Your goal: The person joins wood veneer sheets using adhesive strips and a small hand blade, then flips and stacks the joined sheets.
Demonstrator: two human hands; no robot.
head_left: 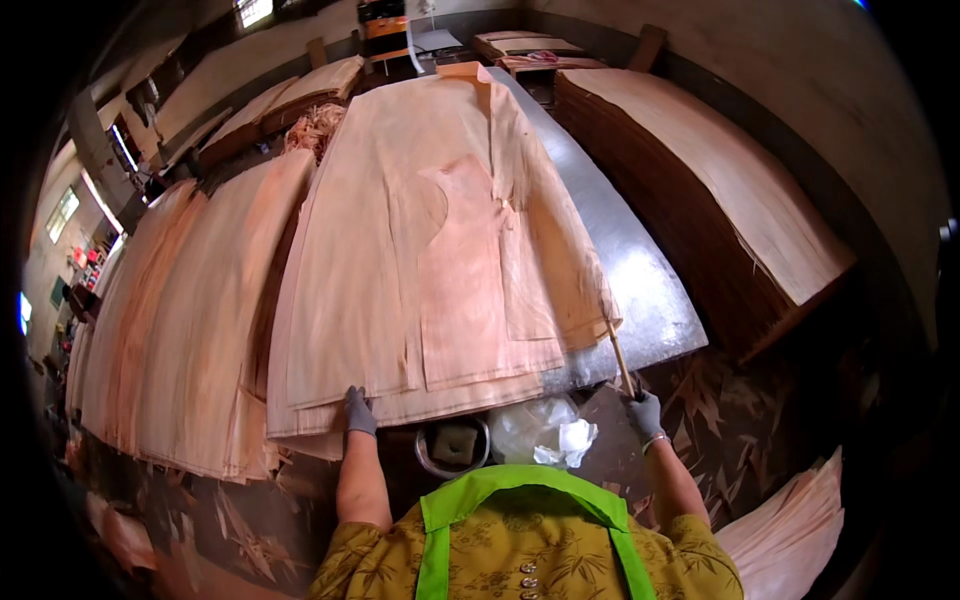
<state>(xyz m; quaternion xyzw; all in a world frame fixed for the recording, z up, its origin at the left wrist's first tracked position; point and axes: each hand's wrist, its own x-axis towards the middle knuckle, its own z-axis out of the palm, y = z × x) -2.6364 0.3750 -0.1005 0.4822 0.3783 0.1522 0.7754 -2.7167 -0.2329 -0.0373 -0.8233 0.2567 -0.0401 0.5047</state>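
Note:
Thin wood veneer sheets (350,250) lie layered on a table with a shiny metal top (650,300). My left hand (360,411), in a grey glove, is closed at the near edge of the sheets, left of the middle. To the right, my gloved right hand (645,414) grips a thin wooden stick (618,352). The stick's far tip meets the near right corner of a folded-over veneer sheet (560,240). A smaller veneer piece (465,290) with a curved, ragged top lies across the middle of the layers.
Tall veneer stacks stand on the left (215,310) and right (710,170). Below the near table edge are a round bucket (424,452) and a whitish plastic bag (530,432). Veneer scraps (700,400) litter the floor, and loose sheets (795,530) lie at lower right.

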